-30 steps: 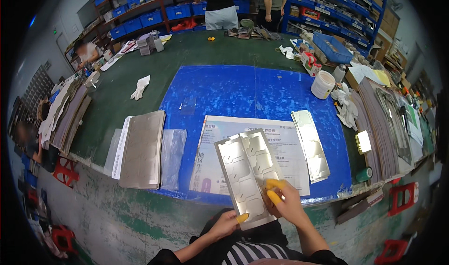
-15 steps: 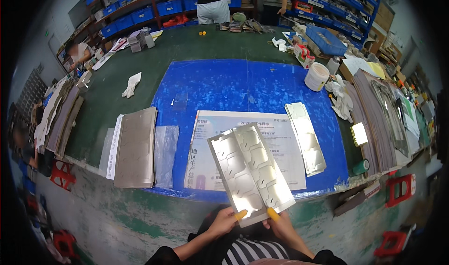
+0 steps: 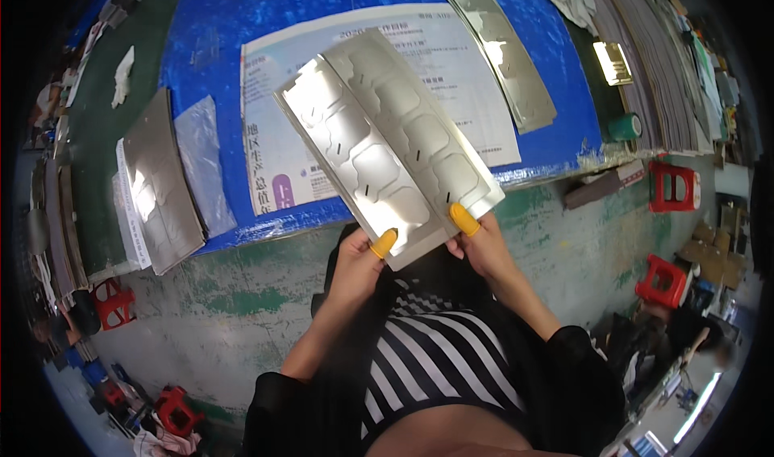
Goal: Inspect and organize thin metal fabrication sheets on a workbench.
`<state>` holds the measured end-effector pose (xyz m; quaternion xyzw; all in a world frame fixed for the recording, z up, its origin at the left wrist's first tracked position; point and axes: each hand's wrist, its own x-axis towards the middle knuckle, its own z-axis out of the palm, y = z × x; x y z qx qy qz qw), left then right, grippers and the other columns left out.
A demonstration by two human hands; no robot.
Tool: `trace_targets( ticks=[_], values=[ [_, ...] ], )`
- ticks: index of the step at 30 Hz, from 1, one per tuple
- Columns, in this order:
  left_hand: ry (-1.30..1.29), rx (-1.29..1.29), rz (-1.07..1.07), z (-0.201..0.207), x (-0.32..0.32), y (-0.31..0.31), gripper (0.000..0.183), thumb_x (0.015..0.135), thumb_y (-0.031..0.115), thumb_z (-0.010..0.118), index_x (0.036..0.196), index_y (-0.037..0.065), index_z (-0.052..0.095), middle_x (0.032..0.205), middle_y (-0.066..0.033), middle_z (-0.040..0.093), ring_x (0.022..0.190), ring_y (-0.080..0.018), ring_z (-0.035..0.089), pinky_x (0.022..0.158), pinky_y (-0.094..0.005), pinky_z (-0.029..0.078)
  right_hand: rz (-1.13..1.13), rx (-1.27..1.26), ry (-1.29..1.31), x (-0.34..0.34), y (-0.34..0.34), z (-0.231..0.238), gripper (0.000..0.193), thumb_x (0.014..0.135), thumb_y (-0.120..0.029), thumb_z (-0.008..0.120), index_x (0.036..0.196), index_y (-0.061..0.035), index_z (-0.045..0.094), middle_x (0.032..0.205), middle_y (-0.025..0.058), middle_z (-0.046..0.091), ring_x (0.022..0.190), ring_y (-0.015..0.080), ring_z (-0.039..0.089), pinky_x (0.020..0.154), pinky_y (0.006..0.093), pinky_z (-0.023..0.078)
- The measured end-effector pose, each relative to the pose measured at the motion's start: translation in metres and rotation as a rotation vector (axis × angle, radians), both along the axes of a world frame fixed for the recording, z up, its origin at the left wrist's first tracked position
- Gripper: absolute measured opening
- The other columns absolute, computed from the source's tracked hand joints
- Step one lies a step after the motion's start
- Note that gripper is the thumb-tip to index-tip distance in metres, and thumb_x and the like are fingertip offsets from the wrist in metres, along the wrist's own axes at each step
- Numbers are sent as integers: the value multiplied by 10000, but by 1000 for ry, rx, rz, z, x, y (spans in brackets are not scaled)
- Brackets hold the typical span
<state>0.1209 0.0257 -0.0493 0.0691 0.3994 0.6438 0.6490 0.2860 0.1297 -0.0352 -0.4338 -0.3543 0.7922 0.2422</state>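
A shiny silver metal sheet [image 3: 385, 147], patterned with two rows of rounded outlines and small slots, is tilted above the table's near edge. My left hand [image 3: 360, 265] grips its lower left corner, thumb on top in a yellow finger cot. At the lower right edge my right hand [image 3: 482, 246] pinches it the same way, also with a yellow-capped thumb. Beneath the sheet's far part lies a printed newspaper [image 3: 270, 135] on a blue mat [image 3: 214, 46]. A narrow stack of similar metal sheets [image 3: 506, 66] rests right of it.
At the left sits a stack of grey metal sheets [image 3: 157, 187] beside clear plastic film [image 3: 205, 163]. A green roll [image 3: 625, 126] and tall piles of grey sheets [image 3: 657, 62] line the right edge. Red stools [image 3: 673, 187] stand on the floor.
The view has tipped downward, so the table sits higher in the picture. Both hands still hold the metal sheet, and bright reflections have shifted across its left row.
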Motion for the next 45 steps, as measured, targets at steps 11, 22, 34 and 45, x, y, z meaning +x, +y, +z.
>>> trace_targets(
  ticks=[11, 22, 34, 45],
  values=[
    [-7, -50, -4, -4, 6, -14, 227, 856, 87, 539, 1058, -15, 546, 1014, -83, 591, 917, -148, 569, 798, -287, 458, 54, 118, -112, 10, -8, -1, 187, 805, -136, 620, 926, -27, 527, 645, 20, 515, 437, 87, 448, 354, 195, 305],
    [4, -42, -13, -11, 5, -13, 199, 859, 89, 530, 1028, -8, 575, 968, -59, 603, 875, -126, 562, 765, -258, 441, 73, 392, -139, 11, -3, -7, 240, 756, -41, 640, 976, -34, 544, 780, 39, 562, 593, 101, 512, 497, 234, 406],
    [120, -6, -158, -9, 1, -19, 200, 865, 102, 525, 1024, -17, 555, 988, -75, 593, 880, -137, 562, 788, -268, 446, 179, 883, -335, 19, -6, -25, 319, 772, -88, 643, 1055, -64, 497, 862, 16, 555, 616, 53, 479, 444, 189, 351],
    [127, 30, -135, -5, 5, -15, 208, 863, 76, 514, 1046, -20, 543, 1004, -95, 589, 917, -165, 563, 816, -290, 443, 196, 894, -356, 27, -8, -31, 382, 781, -102, 640, 1118, -76, 462, 847, -6, 552, 649, 52, 487, 465, 186, 376]
  ],
)
